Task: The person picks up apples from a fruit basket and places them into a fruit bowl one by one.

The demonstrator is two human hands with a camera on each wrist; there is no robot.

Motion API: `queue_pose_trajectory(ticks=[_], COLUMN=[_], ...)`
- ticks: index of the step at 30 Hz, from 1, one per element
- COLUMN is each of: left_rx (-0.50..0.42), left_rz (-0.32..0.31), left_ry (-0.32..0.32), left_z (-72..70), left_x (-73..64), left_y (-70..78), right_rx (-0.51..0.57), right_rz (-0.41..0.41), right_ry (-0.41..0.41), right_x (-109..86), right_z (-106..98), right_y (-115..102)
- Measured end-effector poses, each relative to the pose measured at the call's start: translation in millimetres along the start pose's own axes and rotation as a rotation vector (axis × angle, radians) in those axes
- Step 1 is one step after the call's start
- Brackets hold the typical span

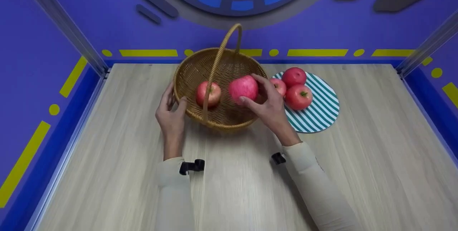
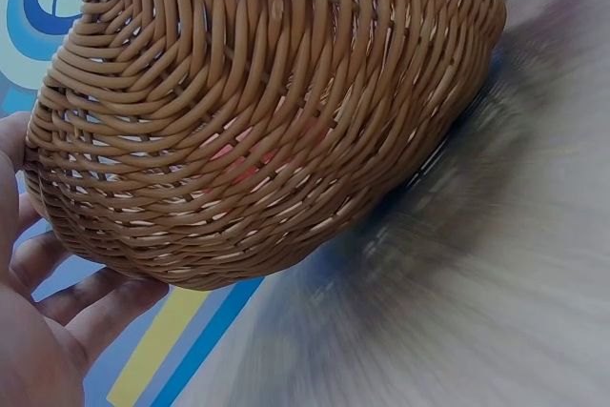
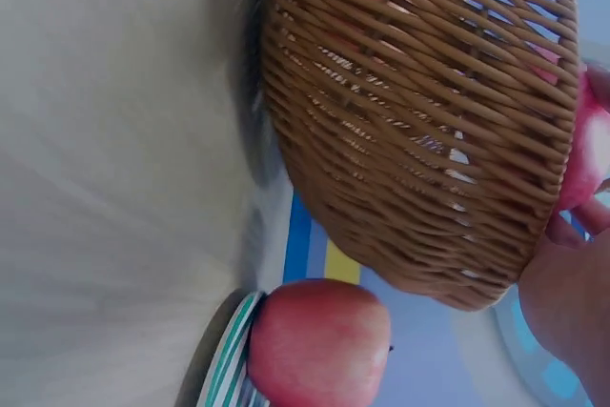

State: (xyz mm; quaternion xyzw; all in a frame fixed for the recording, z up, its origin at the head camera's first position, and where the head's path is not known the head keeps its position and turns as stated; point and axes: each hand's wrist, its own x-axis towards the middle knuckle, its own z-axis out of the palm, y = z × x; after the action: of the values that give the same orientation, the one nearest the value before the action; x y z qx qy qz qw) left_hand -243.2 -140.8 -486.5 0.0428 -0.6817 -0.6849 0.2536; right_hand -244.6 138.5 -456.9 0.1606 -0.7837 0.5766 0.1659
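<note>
A brown wicker basket point(image 1: 229, 126) with a tall arched handle stands on the table, one red apple point(image 1: 213, 95) lying inside it. My left hand point(image 1: 171, 118) grips the basket's left rim, thumb on the near side; the left wrist view has its fingers point(image 2: 105, 307) against the weave. Over the basket's right half, my right hand point(image 1: 270, 106) holds a pinkish-red apple point(image 1: 244, 88) between thumb and fingers. That held apple point(image 3: 586, 154) shows at the rim in the right wrist view, partly hidden by basket and hand.
Right of the basket, a round mat with green and white stripes point(image 1: 323, 106) bears three red apples, the nearest apple point(image 1: 298, 97) with its stem up. Blue panels point(image 1: 118, 20) enclose the wooden table point(image 1: 229, 188) at the back and both sides.
</note>
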Motion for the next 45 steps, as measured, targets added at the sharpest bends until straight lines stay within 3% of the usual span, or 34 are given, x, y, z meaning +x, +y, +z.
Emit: queue_pose_trajectory(ticks=[8, 17, 25, 30, 37, 45], left_rx=[-0.022, 0.029, 0.031, 0.038, 0.016, 0.011], left_rz=[0.001, 0.050, 0.114, 0.088, 0.088, 0.114], left_ry=[-0.008, -0.030, -0.068, -0.022, 0.059, 0.081], left_z=[2.9, 7.1, 8.2, 11.3, 14.7, 12.3], left_x=[-0.3, -3.5, -3.1, -4.8, -13.3, -8.2], left_y=[7.0, 21.8, 18.0, 20.7, 38.1, 19.9], right_rx=[0.027, 0.053, 0.119, 0.143, 0.169, 0.248], right_rz=[0.037, 0.091, 0.160, 0.149, 0.137, 0.118], right_ry=[0.035, 0.048, 0.054, 0.065, 0.059, 0.128], right_x=[-7.5, -13.8, -16.3, -15.4, -12.8, -9.9], right_z=[-3.8, -8.8, -15.0, -17.1, -16.1, -31.7], right_y=[8.0, 16.1, 16.3, 15.0, 13.5, 13.9])
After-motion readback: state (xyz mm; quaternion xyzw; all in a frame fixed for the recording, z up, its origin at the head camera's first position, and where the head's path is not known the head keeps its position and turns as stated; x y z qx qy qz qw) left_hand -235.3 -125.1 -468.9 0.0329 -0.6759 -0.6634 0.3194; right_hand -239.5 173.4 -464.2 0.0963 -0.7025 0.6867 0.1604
